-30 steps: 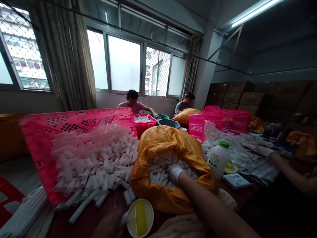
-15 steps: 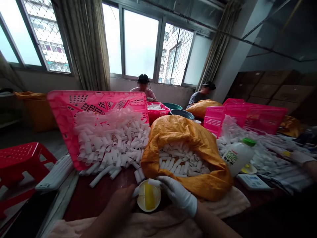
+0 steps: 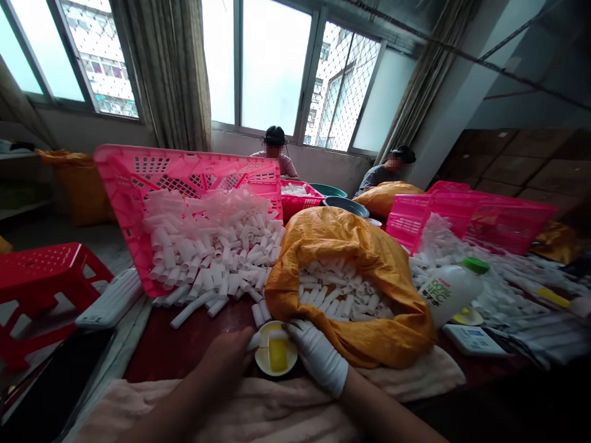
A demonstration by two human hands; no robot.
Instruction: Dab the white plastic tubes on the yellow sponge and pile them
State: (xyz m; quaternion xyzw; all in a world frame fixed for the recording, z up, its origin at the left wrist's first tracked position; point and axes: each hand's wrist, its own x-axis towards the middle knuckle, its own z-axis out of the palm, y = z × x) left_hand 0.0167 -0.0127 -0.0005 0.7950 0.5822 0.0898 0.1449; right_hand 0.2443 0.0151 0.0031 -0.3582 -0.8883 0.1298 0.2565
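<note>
White tube over the dish, one hand at each end

A short white tube (image 3: pixel 278 335) sits above the far part of a small white dish (image 3: pixel 262 358), its right end in the fingertips of the gloved right hand (image 3: pixel 318 357). That hand is just right of the dish, its fingers closed on the tube, so the tube lies directly left of the fingers. The bare left hand (image 3: pixel 233 351) is just left of the dish, curled around a white piece (image 3: pixel 254 340) that points toward the tube; blur hides whether the two touch.

In the dish lies a yellow block (image 3: pixel 277 357), partly under the tube. Two loose white tubes (image 3: pixel 261 312) rest on the dark red surface (image 3: pixel 184 347) just beyond the dish. Beyond it to the right stands an orange sack (image 3: pixel 341 227), its mouth open on many more tubes. Beyond it to the left, a heap of tubes (image 3: pixel 219 258) spills from a pink crate (image 3: pixel 115 178) on its side. A pale towel (image 3: pixel 258 406) spreads on the near side of the dish. Well to its right, past the sack, are a green-capped bottle (image 3: pixel 455 289) and a flat white device (image 3: pixel 475 340); well to its left, a red stool (image 3: pixel 46 267).
</note>
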